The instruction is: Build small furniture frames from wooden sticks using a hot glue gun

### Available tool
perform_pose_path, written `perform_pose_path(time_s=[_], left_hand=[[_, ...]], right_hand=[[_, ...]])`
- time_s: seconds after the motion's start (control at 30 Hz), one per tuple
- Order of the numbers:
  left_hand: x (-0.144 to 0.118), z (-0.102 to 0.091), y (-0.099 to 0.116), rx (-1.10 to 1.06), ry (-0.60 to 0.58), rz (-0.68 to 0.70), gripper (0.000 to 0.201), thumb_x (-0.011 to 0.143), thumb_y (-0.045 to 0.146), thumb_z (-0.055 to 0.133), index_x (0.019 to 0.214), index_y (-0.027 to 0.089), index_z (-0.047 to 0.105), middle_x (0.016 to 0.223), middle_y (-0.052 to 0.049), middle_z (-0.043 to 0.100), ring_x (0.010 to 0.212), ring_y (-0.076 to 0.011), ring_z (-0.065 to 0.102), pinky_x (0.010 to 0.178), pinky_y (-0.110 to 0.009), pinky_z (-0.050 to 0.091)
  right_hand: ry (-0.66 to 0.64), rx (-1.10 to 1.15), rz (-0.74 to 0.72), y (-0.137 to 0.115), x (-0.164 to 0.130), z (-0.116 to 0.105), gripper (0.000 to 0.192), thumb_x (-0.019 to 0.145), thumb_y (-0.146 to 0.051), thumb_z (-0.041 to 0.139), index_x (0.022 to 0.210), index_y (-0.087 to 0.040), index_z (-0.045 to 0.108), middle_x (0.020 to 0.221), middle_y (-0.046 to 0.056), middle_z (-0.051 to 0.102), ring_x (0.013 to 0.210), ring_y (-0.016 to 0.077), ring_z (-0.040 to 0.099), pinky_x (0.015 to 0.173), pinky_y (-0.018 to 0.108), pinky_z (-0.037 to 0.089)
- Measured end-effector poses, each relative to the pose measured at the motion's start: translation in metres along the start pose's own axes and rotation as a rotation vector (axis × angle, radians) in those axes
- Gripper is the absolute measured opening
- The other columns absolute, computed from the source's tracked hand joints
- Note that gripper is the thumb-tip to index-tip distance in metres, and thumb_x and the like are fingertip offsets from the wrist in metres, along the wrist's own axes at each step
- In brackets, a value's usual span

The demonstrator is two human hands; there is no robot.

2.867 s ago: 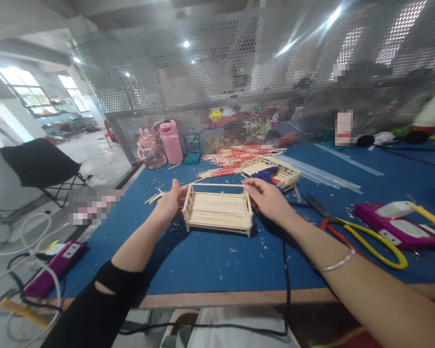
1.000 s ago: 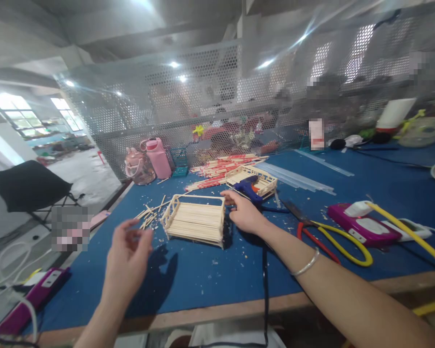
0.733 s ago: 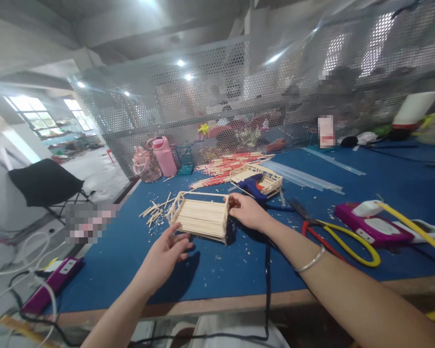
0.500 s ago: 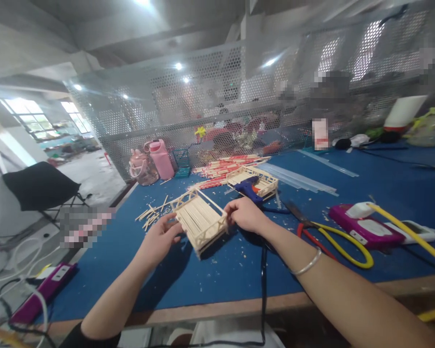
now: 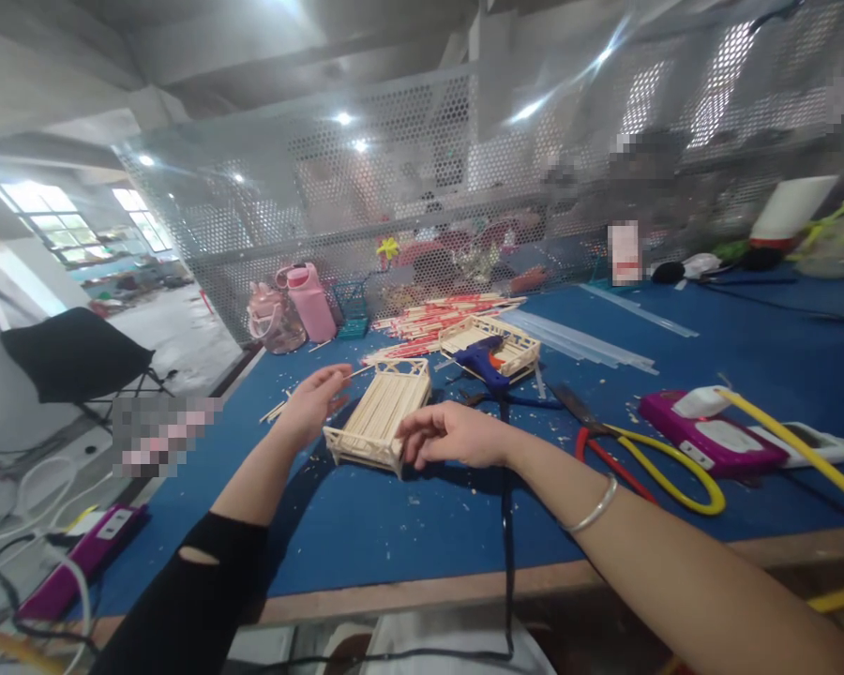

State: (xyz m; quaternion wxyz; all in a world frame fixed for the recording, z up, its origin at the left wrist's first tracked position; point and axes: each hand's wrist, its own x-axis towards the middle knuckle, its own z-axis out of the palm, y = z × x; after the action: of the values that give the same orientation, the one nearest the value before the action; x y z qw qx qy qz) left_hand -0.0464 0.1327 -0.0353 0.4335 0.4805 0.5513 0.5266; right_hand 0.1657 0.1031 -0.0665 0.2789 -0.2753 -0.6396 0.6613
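Note:
A small bed-like frame built of thin wooden sticks (image 5: pixel 384 403) stands on the blue table, its slatted base facing up and its railings at the near and far ends. My right hand (image 5: pixel 457 436) is at its near right corner, fingers curled around the corner rail. To its left, my left hand (image 5: pixel 314 405) is raised off the frame, with a thin stick (image 5: pixel 362 370) pinched at the fingertips. Loose short sticks (image 5: pixel 274 411) lie partly hidden behind that hand. Beyond, a blue glue gun (image 5: pixel 484 364) rests on a second stick frame (image 5: pixel 527 354).
Red-and-pale sticks (image 5: pixel 450 319) are heaped at the back, beside clear glue sticks (image 5: pixel 569 339). Scissors with red and yellow handles (image 5: pixel 665 464) and a purple power strip (image 5: pixel 710 436) lie on the right. A black cable (image 5: pixel 507 553) hangs over the table's front edge.
The stick frame has been turned and set lower on the table. My left hand has left its side and moved up to a stick. My right hand has shifted to the near corner.

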Motion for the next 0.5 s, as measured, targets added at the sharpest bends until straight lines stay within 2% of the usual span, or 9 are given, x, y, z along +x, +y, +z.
perform_pose_path(time_s=[0.07,0.13,0.2,0.27,0.3,0.37,0.43,0.5], left_hand=[[-0.006,-0.007,0.002,0.137,0.218,0.111,0.024,0.071,0.037,0.065,0.082,0.016,0.061,0.092,-0.007,0.066,0.087,-0.0183,0.061,0.076,-0.031,0.047],[-0.024,-0.011,0.003,0.314,0.329,0.309,0.026,0.077,0.041,0.057,0.088,0.017,0.061,0.093,-0.007,0.066,0.091,-0.0202,0.06,0.08,-0.033,0.046],[-0.05,-0.009,0.002,0.559,0.26,0.565,0.03,0.08,0.042,0.052,0.096,0.019,0.061,0.097,-0.007,0.067,0.096,-0.0219,0.06,0.087,-0.036,0.045],[-0.076,0.002,-0.001,0.805,0.093,0.719,0.034,0.076,0.044,0.059,0.099,0.019,0.061,0.105,-0.008,0.067,0.103,-0.0255,0.058,0.095,-0.043,0.041],[-0.086,0.008,-0.004,0.91,0.04,0.747,0.039,0.07,0.046,0.065,0.098,0.019,0.061,0.11,-0.01,0.065,0.108,-0.0288,0.056,0.098,-0.048,0.038],[-0.097,0.02,-0.012,1.044,0.0,0.709,0.037,0.067,0.045,0.07,0.093,0.019,0.061,0.121,-0.013,0.06,0.118,-0.0332,0.049,0.1,-0.053,0.036],[-0.096,0.026,-0.02,1.077,0.008,0.687,0.025,0.071,0.036,0.067,0.087,0.018,0.061,0.124,-0.015,0.058,0.122,-0.0336,0.045,0.1,-0.054,0.037],[-0.089,0.024,-0.025,1.054,-0.018,0.725,0.014,0.074,0.028,0.063,0.083,0.018,0.061,0.123,-0.015,0.058,0.123,-0.0325,0.044,0.101,-0.054,0.037]], right_hand=[[0.064,-0.055,0.001,-0.002,-0.001,0.0,0.024,0.063,-0.004,0.054,0.084,-0.015,0.058,0.057,-0.006,0.062,0.049,0.0071,0.056,0.055,0.021,0.045],[0.117,-0.136,0.001,-0.003,-0.002,0.001,0.014,0.069,-0.007,0.054,0.08,-0.015,0.057,0.051,-0.008,0.056,0.043,0.006,0.049,0.048,0.019,0.041],[0.143,-0.208,0.006,-0.003,-0.002,0.001,0.007,0.074,-0.01,0.053,0.075,-0.016,0.055,0.047,-0.009,0.049,0.04,0.0058,0.044,0.044,0.019,0.037],[0.148,-0.27,0.004,-0.002,-0.002,0.001,0.008,0.077,-0.01,0.05,0.074,-0.017,0.054,0.044,-0.01,0.046,0.039,0.0059,0.042,0.041,0.018,0.035],[0.153,-0.296,-0.002,0.0,-0.002,0.001,0.01,0.077,-0.009,0.048,0.075,-0.017,0.054,0.044,-0.01,0.045,0.039,0.0062,0.041,0.041,0.018,0.034],[0.182,-0.335,-0.018,0.002,-0.001,0.001,0.015,0.076,-0.006,0.045,0.081,-0.017,0.054,0.044,-0.011,0.045,0.039,0.0067,0.041,0.042,0.018,0.034],[0.22,-0.365,-0.039,0.005,0.0,0.0,0.018,0.074,-0.007,0.044,0.085,-0.018,0.054,0.044,-0.011,0.044,0.039,0.0073,0.042,0.043,0.019,0.034],[0.263,-0.402,-0.075,0.006,0.0,0.0,0.015,0.073,-0.01,0.047,0.083,-0.018,0.054,0.045,-0.011,0.043,0.04,0.0074,0.04,0.044,0.019,0.033]])
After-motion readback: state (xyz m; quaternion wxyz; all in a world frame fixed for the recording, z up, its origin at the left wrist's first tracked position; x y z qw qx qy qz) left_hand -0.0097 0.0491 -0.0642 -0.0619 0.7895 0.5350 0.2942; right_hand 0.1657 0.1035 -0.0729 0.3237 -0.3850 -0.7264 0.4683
